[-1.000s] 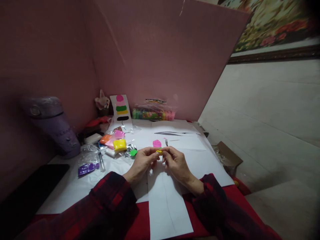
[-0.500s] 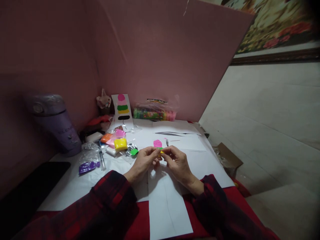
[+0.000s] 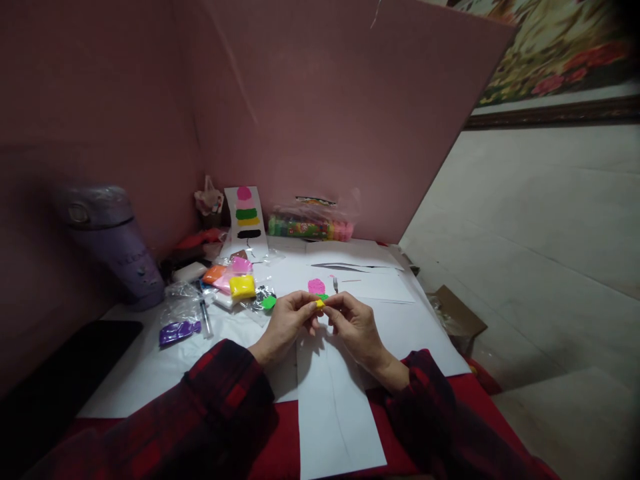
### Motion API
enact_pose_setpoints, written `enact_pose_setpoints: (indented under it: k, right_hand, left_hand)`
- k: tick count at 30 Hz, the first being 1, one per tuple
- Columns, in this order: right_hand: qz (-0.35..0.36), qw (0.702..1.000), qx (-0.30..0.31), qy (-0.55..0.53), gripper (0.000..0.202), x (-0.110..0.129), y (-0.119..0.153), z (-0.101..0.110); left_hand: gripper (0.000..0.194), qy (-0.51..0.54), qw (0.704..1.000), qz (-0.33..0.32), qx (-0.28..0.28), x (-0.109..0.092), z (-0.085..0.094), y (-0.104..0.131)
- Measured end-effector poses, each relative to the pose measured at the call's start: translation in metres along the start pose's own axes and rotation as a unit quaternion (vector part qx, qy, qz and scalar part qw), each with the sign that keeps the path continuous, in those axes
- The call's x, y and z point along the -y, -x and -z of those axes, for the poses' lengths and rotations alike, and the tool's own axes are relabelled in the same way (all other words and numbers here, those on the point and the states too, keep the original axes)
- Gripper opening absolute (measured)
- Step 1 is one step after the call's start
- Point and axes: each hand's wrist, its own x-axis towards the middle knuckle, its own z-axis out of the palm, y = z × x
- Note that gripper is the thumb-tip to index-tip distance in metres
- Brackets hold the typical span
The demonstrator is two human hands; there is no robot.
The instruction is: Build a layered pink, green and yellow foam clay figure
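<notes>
A: Where are the hands?

B: Both are raised just over the white paper (image 3: 335,400) at the middle of the tabletop (image 3: 125,373). The left hand (image 3: 286,325) and the right hand (image 3: 356,327) meet at the fingertips.

A: What do they hold?

B: A small yellow lump (image 3: 319,303), pinched between them. The fingers of each hand are closed together on it; most of the lump is hidden, only a yellow edge shows.

A: What lies right behind it?

B: A pink shape (image 3: 316,286) pressed flat on the paper, with a sliver of green at its lower edge. A small fork (image 3: 335,285) lies just beside it, to the right.

A: And to the left?

B: A cluster of clay packets: a yellow block (image 3: 243,287), an orange one (image 3: 215,274) and a pink one (image 3: 241,265), all touching or overlapping. A green bit (image 3: 269,302) sits near the left hand. A purple packet (image 3: 179,331) lies farther left, apart from the rest.

A: Further back?

B: A card (image 3: 245,217) with pink, green, yellow and black patches leans on the pink board (image 3: 325,100). A bag of clay sticks (image 3: 310,228) lies beside it. A purple bottle (image 3: 113,243) stands at the far left.
</notes>
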Motion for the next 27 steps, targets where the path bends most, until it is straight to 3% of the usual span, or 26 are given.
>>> enact_pose_setpoints:
  k: [7,12,17,24,27]
  right_hand:
    - [0.04,0.998,0.009,0.037,0.009,0.0056,0.0003,0.0012]
    - [0.041,0.997,-0.029,0.054,0.01,0.0073,-0.0015,0.0035]
    - [0.096,0.992,-0.003,0.087,0.006,0.0098,-0.0004,0.0025]
    - [0.117,0.987,-0.02,0.112,0.005,0.0094,-0.0003,0.0022]
    - [0.111,0.985,-0.039,0.124,0.008,0.0089,-0.0013,0.0034]
  left_hand:
    - [0.037,-0.01,1.0,-0.004,0.017,-0.0007,-0.0017,-0.0002]
    - [0.038,0.021,0.999,0.005,0.024,-0.0004,0.0011,-0.001]
    - [0.039,0.028,0.998,-0.003,0.047,0.0002,0.0011,-0.001]
    - [0.037,-0.004,1.0,0.015,0.009,-0.0019,-0.0018,0.0018]
    - [0.036,-0.006,1.0,0.013,0.017,-0.0023,-0.0014,0.0021]
